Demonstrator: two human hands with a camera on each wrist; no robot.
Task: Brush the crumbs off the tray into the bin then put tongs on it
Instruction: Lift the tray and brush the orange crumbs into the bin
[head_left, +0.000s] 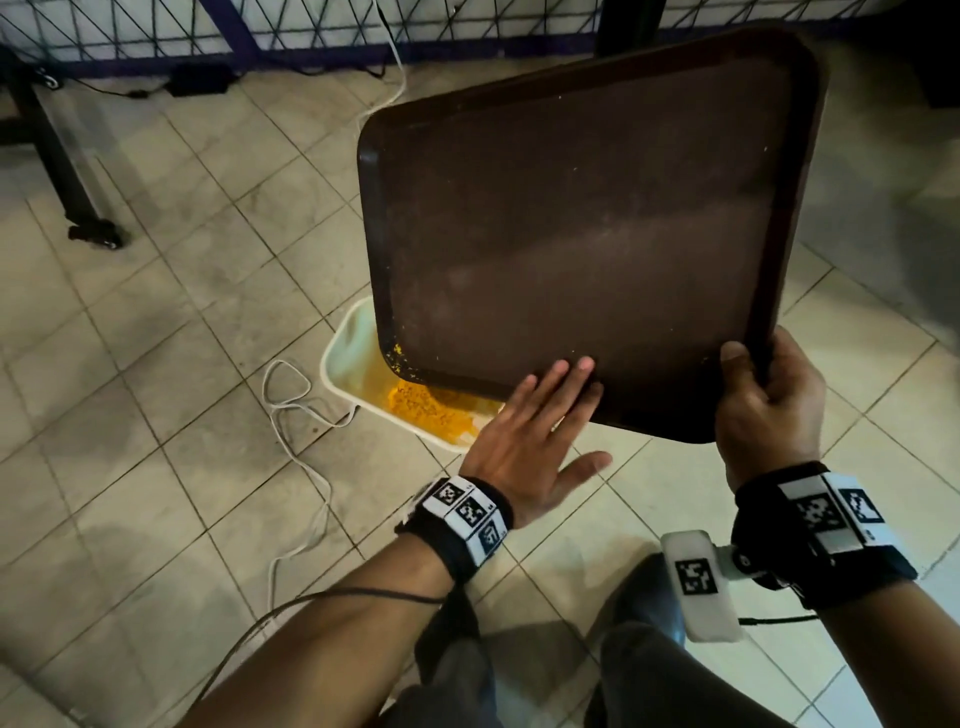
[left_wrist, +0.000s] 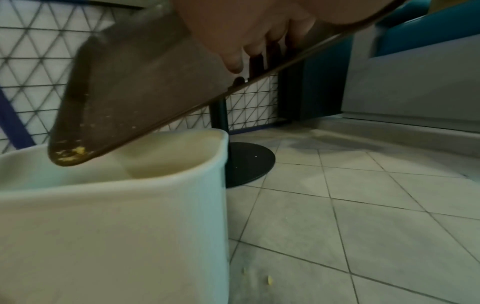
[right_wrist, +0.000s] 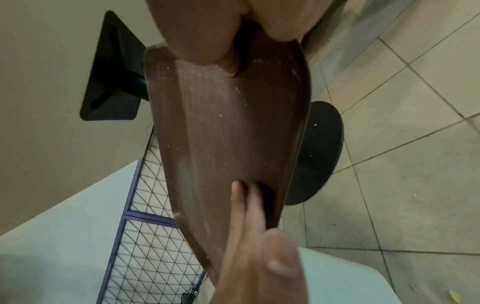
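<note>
A dark brown tray (head_left: 587, 218) is held steeply tilted, its lower left corner over a white bin (head_left: 343, 353) on the floor. My right hand (head_left: 763, 400) grips the tray's near right corner, thumb on the inner face. My left hand (head_left: 535, 431) lies with straight fingers flat on the tray's surface near its bottom edge. Yellow crumbs (head_left: 431, 405) fill the bin's bottom and a few cling to the tray's low corner (left_wrist: 70, 153). In the right wrist view the left fingers (right_wrist: 244, 197) touch the tray (right_wrist: 228, 131). No tongs are in view.
The floor is pale tile with a white cable (head_left: 291, 415) looping left of the bin. A black table leg (head_left: 57, 156) stands at left, a round black pedestal base (left_wrist: 249, 162) behind the bin, a wire mesh partition (head_left: 260, 26) at the back. Stray crumbs (left_wrist: 270, 279) lie on the floor.
</note>
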